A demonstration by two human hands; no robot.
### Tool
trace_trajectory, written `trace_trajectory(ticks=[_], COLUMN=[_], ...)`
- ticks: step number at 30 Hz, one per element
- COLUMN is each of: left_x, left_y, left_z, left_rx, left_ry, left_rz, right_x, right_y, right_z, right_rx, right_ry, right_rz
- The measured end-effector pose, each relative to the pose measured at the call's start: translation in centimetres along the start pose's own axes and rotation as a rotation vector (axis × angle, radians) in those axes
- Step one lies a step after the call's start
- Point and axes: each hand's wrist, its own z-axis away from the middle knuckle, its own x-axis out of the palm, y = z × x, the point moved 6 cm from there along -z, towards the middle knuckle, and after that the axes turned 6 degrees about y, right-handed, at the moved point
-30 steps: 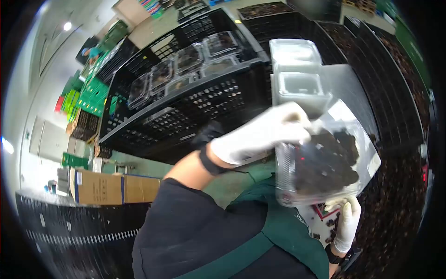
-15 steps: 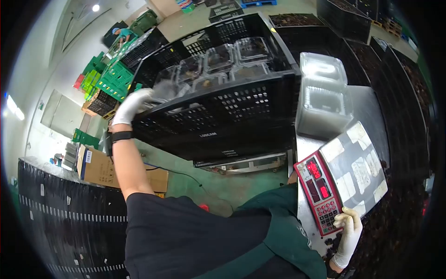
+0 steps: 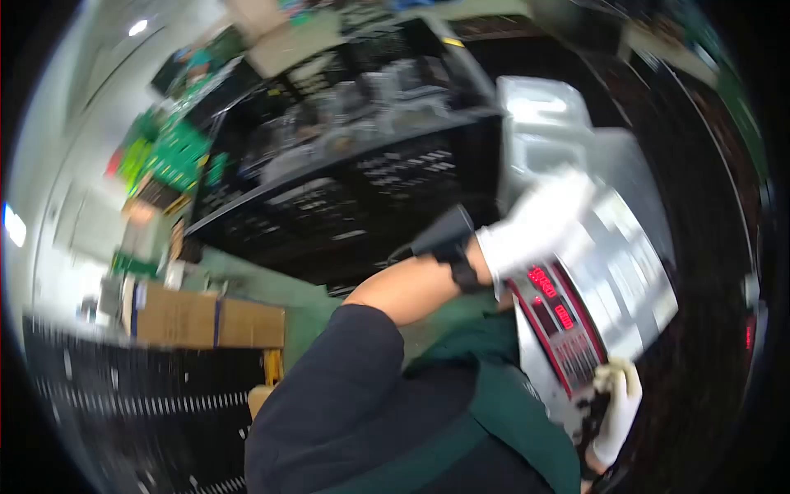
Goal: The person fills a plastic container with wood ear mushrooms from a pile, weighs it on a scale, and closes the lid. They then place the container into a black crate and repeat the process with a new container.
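My left hand, in a white glove, is smeared by motion. It is over the top left edge of the digital scale, close to the stack of clear plastic containers; its fingers are not readable. My right hand, also gloved, rests at the lower corner of the scale beside its red keypad panel. Its fingers are loosely bent and apart, with nothing seen in them. A black crate stands ahead, holding several clear lidded boxes with dark contents.
Cardboard boxes and black stacked crates stand at the left. Green crates are piled at the back left, where another person is blurred. Dark bins line the right. The scale sits on a metal surface.
My left hand has swung from the crate's left rim across to the scale and container stack. My right hand stays at the scale's corner. The view has shifted slightly and blurred.
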Motion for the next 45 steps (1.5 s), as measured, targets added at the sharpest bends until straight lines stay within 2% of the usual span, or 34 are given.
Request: trace_trajectory(ticks=[1, 2, 3, 4, 5, 6, 7, 8, 9, 10, 13, 14, 17, 19, 21, 22, 25, 26, 27, 29, 30, 32, 33, 34, 36, 38, 39, 41, 43, 45], left_x=[1.6, 4.4, 4.9, 5.1, 5.9, 5.7, 5.0, 4.6, 3.8, 3.8, 4.6, 4.5, 4.3, 4.3, 3.4, 3.1, 2.2, 1.6, 1.3, 1.3, 2.0, 4.2, 5.6, 7.2, 10.1, 11.3, 11.8, 11.8, 11.3, 10.5], left_y=[-1.4, -3.5, -3.3, -3.0, -3.7, -3.9, -3.5, -4.3, -3.7, -4.7, -6.6, -6.7, -6.6, -7.3, -7.6, -8.6, -6.4, -4.8, -4.7, 0.5, 2.9, 7.7, 10.2, 10.2, 12.4, 15.3, 15.7, 16.6, 16.6, 16.3], left_z=[-0.1, -0.4, -0.7, -1.0, -1.4, -1.5, -1.5, -1.4, -2.2, -2.0, -2.4, -2.5, -3.2, -3.2, -3.9, -4.5, -5.9, -6.2, -6.5, -6.8, -6.2, -4.4, -3.3, -1.8, 0.6, 1.8, 2.4, 2.9, 2.9, 2.7], left_rx=[0.073, -0.082, -0.088, -0.092, -0.237, -0.245, -0.156, -0.125, -0.125, -0.049, -0.181, -0.110, -0.062, -0.143, -0.274, -0.318, -0.172, -0.107, -0.181, -0.072, 0.005, 0.183, 0.180, 0.274, 0.237, 0.330, 0.251, 0.268, 0.286, 0.296], left_ry=[0.229, 0.183, 0.212, 0.247, -0.073, -0.142, -0.118, -0.100, -0.191, -0.131, -0.235, -0.235, -0.199, -0.200, -0.188, -0.240, -0.226, -0.102, -0.028, 0.033, -0.015, -0.086, -0.183, -0.183, -0.380, -0.498, -0.541, -0.545, -0.525, -0.491], left_rz=[0.014, -0.110, -0.267, -0.291, -0.337, -0.416, -0.411, -0.308, -0.320, -0.280, -0.124, -0.135, -0.152, -0.085, -0.151, -0.135, -0.234, -0.207, -0.101, -0.051, -0.071, -0.035, 0.027, 0.091, 0.091, 0.038, 0.171, 0.218, 0.223, 0.220], right_x=[-0.1, -0.7, -1.4, -2.0, -2.9, -3.8, -4.5, -4.9, -5.4, -5.9, -7.7, -8.4, -9.3, -9.4, -9.8, -10.2, -10.9, -10.8, -10.4, -9.4, -9.0, -9.1, -9.3, -9.5, -10.0, -9.6, -8.9, -8.7, -9.5, -9.6], right_y=[-0.7, -0.6, 0.0, 0.4, 1.7, 2.5, 2.8, 2.8, 3.5, 4.0, 7.6, 9.3, 12.6, 13.7, 14.7, 15.5, 13.8, 11.6, 11.2, 12.0, 13.3, 13.9, 13.8, 13.4, 11.6, 10.7, 11.5, 12.1, 13.1, 12.7], right_z=[0.8, 1.4, 2.0, 2.7, 3.3, 3.8, 4.6, 5.2, 5.7, 6.4, 8.2, 8.8, 11.2, 12.3, 13.3, 13.6, 13.2, 12.5, 11.5, 9.5, 8.5, 6.5, 5.5, 4.3, 2.0, -0.1, -1.1, -1.7, -1.8, -0.6], right_rx=[0.012, 0.039, 0.050, 0.054, 0.096, 0.094, 0.188, 0.193, 0.172, 0.191, 0.212, 0.198, 0.271, 0.305, 0.355, 0.376, 0.222, 0.022, 0.013, -0.099, -0.099, -0.147, -0.172, -0.201, -0.252, -0.274, -0.283, -0.340, -0.341, -0.498], right_ry=[0.023, 0.062, 0.068, 0.078, 0.101, 0.124, 0.167, 0.195, 0.202, 0.231, 0.322, 0.350, 0.494, 0.585, 0.654, 0.681, 0.850, 0.853, 0.775, 0.699, 0.640, 0.675, 0.690, 0.701, 0.667, 0.546, 0.474, 0.419, 0.528, 0.710], right_rz=[-0.013, -0.008, -0.063, -0.078, -0.109, -0.079, -0.070, -0.106, -0.154, -0.179, -0.208, -0.186, -0.194, -0.122, -0.033, 0.020, 0.285, 0.584, 0.658, 0.841, 0.849, 0.871, 0.879, 0.881, 0.912, 0.952, 1.033, 0.951, 0.910, 0.916])
